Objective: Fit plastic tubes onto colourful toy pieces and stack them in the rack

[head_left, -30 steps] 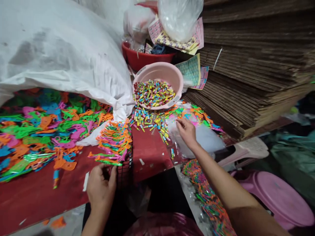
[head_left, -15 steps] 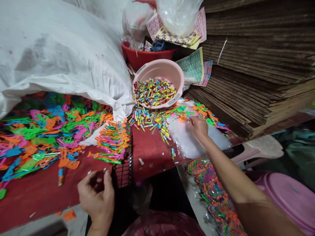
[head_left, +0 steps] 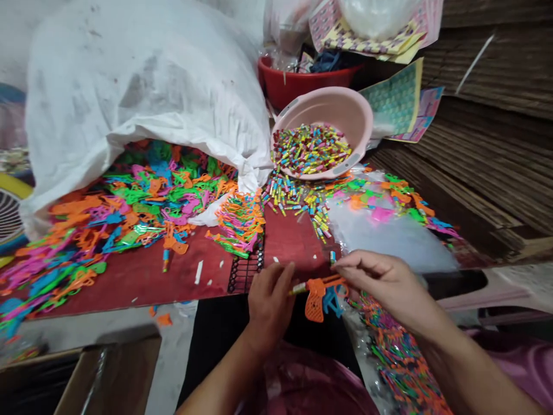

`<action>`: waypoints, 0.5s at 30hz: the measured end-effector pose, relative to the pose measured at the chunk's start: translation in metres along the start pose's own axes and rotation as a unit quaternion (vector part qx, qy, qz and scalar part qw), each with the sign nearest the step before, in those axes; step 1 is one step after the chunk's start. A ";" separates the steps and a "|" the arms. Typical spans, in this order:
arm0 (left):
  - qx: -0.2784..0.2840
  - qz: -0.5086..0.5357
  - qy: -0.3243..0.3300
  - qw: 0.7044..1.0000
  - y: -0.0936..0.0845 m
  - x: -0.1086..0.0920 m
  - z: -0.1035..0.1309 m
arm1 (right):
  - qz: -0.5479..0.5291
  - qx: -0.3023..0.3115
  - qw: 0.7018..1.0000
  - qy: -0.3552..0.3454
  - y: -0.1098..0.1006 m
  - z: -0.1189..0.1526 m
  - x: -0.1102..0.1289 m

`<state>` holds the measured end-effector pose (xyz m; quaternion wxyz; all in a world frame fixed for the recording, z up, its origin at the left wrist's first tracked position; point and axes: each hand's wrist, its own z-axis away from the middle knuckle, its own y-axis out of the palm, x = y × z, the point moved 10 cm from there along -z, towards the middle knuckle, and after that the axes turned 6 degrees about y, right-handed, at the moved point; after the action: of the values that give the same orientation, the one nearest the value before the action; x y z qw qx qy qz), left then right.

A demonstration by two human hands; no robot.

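Note:
My left hand pinches one end of a small yellow-and-white striped tube. The tube's other end meets an orange plastic toy gun. That toy gun is gripped along its thin front part by the fingertips of my right hand. A blue plastic piece hangs beside it, also at my right fingers. Both hands are closed and close together, above my lap at the table's front edge. Left of them, a neat stack of toy guns rests near a black wire rack.
A pink basin holds many striped tubes, with more spilled before it. Loose toy guns pour from a white sack at left. Clear plastic bags lie at right, below stacked cardboard. Bagged toys sit lower right.
My right hand has come back from the plastic bags toward me with a toy gun. My left hand has moved right and now holds the tube. The view has turned left.

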<state>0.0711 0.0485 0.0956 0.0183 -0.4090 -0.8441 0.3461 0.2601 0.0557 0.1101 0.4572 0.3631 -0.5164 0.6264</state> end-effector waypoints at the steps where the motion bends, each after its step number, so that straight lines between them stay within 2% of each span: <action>1: 0.010 0.014 0.005 1.000 0.000 0.001 0.003 | -0.027 0.021 0.999 0.014 0.013 0.002 -0.005; 4: 0.063 0.077 -0.004 0.995 0.005 0.009 0.012 | -0.141 0.071 0.987 0.028 0.043 -0.002 -0.016; 7: 0.142 0.191 -0.056 0.970 0.018 0.019 0.021 | -0.224 0.123 0.967 -0.004 0.065 -0.011 -0.019; 9: 0.179 0.247 -0.078 0.949 0.023 0.021 0.022 | -0.180 0.168 0.967 -0.056 0.082 -0.013 -0.014; 11: 0.196 0.268 -0.081 0.940 0.024 0.022 0.020 | -0.098 0.188 0.970 -0.120 0.096 -0.013 -0.007; 13: 0.202 0.278 -0.077 0.936 0.024 0.023 0.017 | -0.047 0.176 0.969 -0.167 0.103 -0.014 0.001; 15: 0.198 0.275 -0.079 0.938 0.024 0.027 0.016 | -0.041 0.152 0.969 -0.191 0.105 -0.016 0.008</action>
<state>0.0648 0.0687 0.0623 -0.0638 -0.5846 -0.6122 0.5286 0.1589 0.0682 0.0809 0.3146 0.5621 -0.4776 0.5975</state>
